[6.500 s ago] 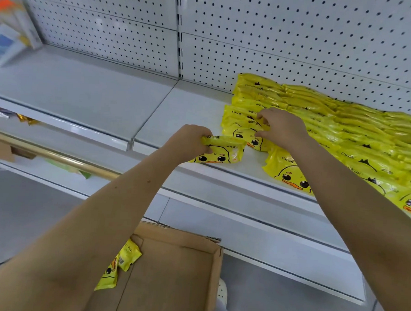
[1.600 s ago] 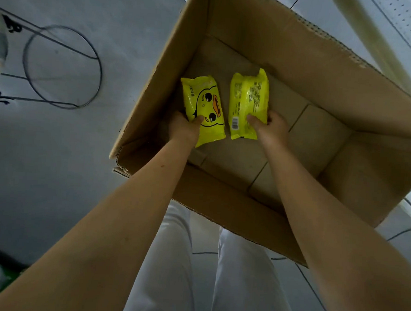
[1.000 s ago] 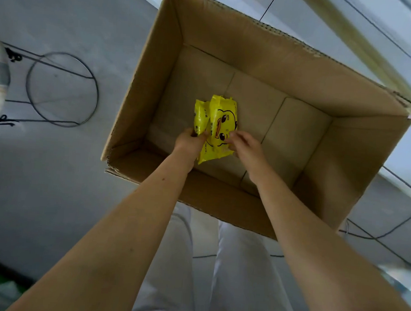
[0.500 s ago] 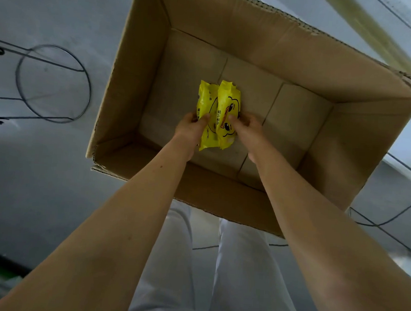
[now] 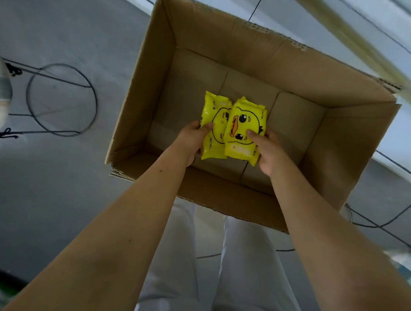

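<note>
At frame centre, within the opening of the cardboard box (image 5: pixel 231 36), the left hand (image 5: pixel 193 140) grasps the left pack (image 5: pixel 213 122) and the right hand (image 5: pixel 269 152) grasps the right pack (image 5: pixel 244 129), which overlaps the left pack. Both long axes run up-frame, away from the wrists.

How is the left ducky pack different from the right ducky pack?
The right pack lies on top, overlapping the left pack along its edge. The right pack shows its whole duck face with the orange beak; the left pack's face is half covered, beak hidden. Both are yellow duck-face packs, held side by side over the open cardboard box.
</note>
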{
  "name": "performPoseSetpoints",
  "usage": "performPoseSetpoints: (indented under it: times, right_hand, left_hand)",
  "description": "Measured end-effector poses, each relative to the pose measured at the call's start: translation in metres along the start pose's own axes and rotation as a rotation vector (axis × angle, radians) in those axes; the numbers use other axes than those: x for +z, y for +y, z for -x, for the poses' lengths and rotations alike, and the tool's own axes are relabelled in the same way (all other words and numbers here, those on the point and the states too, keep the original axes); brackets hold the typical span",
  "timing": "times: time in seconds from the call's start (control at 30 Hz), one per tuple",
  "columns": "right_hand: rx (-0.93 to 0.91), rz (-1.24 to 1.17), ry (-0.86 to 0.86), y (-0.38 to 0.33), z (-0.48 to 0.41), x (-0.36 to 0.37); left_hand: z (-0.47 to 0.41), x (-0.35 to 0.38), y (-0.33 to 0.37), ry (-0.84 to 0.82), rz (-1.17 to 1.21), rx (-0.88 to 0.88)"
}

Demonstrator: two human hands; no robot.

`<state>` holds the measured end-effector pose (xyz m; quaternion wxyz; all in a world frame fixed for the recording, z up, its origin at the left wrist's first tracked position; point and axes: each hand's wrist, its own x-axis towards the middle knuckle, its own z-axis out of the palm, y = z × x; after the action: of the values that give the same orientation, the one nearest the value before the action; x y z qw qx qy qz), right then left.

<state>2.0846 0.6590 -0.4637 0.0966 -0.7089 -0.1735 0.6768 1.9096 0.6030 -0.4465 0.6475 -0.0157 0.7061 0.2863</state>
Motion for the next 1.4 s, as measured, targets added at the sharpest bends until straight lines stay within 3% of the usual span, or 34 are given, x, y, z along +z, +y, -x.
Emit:
performPoseSetpoints:
  times: [0.2,0.43,0.6,0.9,1.07,1.4]
  right_hand:
    - [-0.078,0.047,0.108,-0.008,0.083,-0.026]
    - [-0.233,-0.234,0.222,-0.001,0.204,-0.022]
    - [-0.325,-0.27,0.207,0.006,0.248,-0.032]
    - [-0.543,-0.156,0.183,-0.032,0.302,-0.104]
    - [-0.685,0.034,0.125,-0.05,0.329,-0.168]
    - [-0.951,0.419,0.267,-0.089,0.388,-0.288]
  left_hand:
    - [0.066,-0.021,0.031,0.023,-0.106,0.12]
    - [0.166,-0.026,0.048,-0.049,-0.14,0.264]
    - [0.211,-0.022,0.055,-0.094,-0.275,0.347]
    - [0.276,0.011,0.087,-0.122,-0.327,0.551]
    - [0.312,0.061,0.089,-0.086,-0.458,0.695]
    - [0.389,0.16,0.086,0.062,-0.724,0.952]
